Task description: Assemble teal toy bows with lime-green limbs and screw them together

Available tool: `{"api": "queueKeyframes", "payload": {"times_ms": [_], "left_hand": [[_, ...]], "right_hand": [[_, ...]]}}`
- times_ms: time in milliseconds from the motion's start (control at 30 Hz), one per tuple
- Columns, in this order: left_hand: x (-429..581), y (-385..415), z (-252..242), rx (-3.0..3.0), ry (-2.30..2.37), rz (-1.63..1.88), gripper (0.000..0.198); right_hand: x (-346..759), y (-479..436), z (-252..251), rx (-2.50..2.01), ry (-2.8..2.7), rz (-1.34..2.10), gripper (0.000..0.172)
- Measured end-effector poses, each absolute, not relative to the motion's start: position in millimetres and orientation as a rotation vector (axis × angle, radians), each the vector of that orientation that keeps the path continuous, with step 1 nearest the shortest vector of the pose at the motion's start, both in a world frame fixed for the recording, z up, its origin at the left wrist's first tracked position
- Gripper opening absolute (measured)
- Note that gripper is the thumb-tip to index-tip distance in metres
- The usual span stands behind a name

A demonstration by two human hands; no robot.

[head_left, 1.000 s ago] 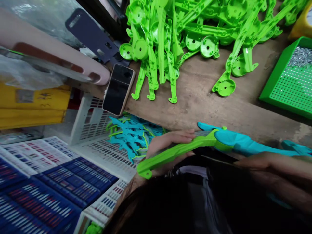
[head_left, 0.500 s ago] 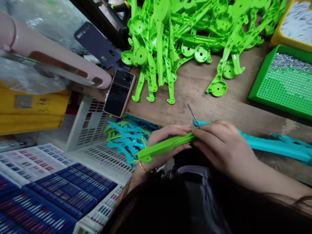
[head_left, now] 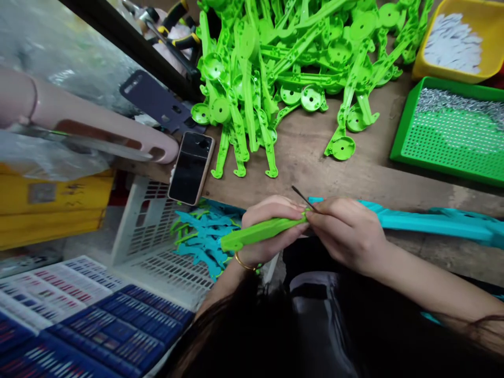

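My left hand (head_left: 271,226) is closed around a long bright green plastic part (head_left: 260,234), which lies slantwise across the fingers. At the part's right end, the fingers of my right hand (head_left: 346,231) are pinched together and meet my left fingertips. A thin dark metal rod (head_left: 302,197) sticks up and to the left from my right fingers; its kind is unclear. My fingers hide the spot where the rod and the green part come together. Just behind my right hand, a long turquoise plastic part (head_left: 417,220) lies along the table edge.
Green plastic parts (head_left: 248,94) are heaped on the wooden table (head_left: 299,168). A green perforated tray (head_left: 444,126) holds small metal pieces, and a yellow bin (head_left: 490,37) white ones. A phone (head_left: 191,168) lies at the edge, above a white basket (head_left: 169,273) of turquoise and green parts.
The view has shifted, so the right-hand trays show more fully. Both hands stay together at the green part's end, and the rod now leans further left.
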State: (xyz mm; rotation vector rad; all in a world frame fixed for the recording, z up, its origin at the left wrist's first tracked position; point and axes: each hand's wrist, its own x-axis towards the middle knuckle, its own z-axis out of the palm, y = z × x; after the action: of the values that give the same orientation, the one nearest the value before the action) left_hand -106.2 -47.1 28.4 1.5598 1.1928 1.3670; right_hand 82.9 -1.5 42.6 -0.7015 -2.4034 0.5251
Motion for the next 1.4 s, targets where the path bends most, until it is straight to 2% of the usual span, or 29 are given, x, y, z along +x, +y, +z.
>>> {"api": "queueKeyframes", "payload": {"times_ms": [167, 333, 433, 667, 833, 967, 1200, 1400], "left_hand": [[-114, -41, 24, 1.542, 1.116, 1.276, 0.030], [-112, -35, 15, 1.617, 1.211, 1.303, 0.020], [-111, -30, 12, 1.645, 1.198, 1.305, 0.022], [-118, -26, 15, 1.590, 1.194, 1.220, 0.028], [-121, -29, 17, 1.543, 1.216, 1.172, 0.034], [-115, -28, 12, 1.550, 1.163, 1.166, 0.037], [-104, -20, 11, 1.573, 1.157, 1.246, 0.020], [-102, -14, 10, 1.616, 1.156, 1.267, 0.018]], "right_hand": [[84, 4, 45, -0.749, -2.403, 0.553, 0.015], [80, 8, 44, -0.781, -2.408, 0.499, 0.018], [75, 12, 44, -0.808, -2.423, 0.509, 0.022], [83, 19, 51, -0.904, -2.429, 0.742, 0.019], [95, 14, 64, -1.054, -2.606, 0.519, 0.030], [92, 13, 63, -1.004, -2.678, 0.386, 0.028], [84, 12, 51, -0.989, -2.602, 0.262, 0.024], [81, 14, 49, -0.999, -2.570, 0.331, 0.019]]}}
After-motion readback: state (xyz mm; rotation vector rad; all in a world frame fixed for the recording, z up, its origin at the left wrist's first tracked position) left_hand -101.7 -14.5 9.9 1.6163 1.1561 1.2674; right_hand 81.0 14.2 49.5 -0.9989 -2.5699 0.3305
